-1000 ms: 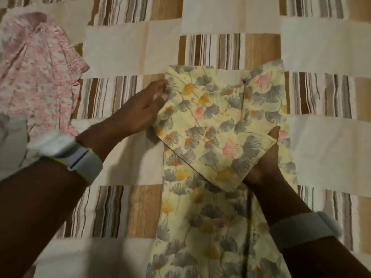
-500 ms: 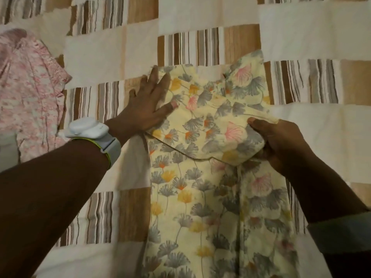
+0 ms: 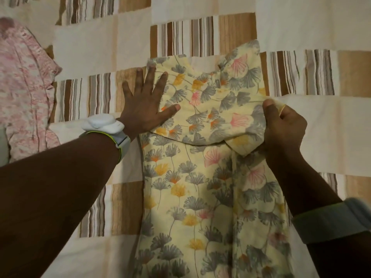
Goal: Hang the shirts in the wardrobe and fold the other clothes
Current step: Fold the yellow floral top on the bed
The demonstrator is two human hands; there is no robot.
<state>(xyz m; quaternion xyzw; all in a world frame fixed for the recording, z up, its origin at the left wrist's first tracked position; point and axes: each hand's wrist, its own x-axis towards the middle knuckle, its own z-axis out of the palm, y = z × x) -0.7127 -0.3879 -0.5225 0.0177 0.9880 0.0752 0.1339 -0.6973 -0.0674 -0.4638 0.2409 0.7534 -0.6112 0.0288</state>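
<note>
She's in the middle of folding the garment (image 3: 202,177), a pale yellow cotton-looking piece printed with grey, orange and pink fan-shaped flowers, laid lengthwise on the bed (image 3: 331,121) with its top end away from her. The left hand (image 3: 144,105) lies flat with fingers spread, half on the bedspread and half on the cloth's upper left edge, pinning it down. The right hand (image 3: 283,127) has its fingers curled round a bunched flap of the cloth at the right edge, thumb on top, drawing that flap in across the body of the piece. By my reckoning the side is being tucked in to square the shape; next the flap wants laying flat and smoothing, with the left hand holding the far edge so nothing slides, before the length is folded up. The fabric looks thin and limp, so it will likely crease where pinched. A pink garment (image 3: 24,93) lies crumpled well off to the left.
</note>
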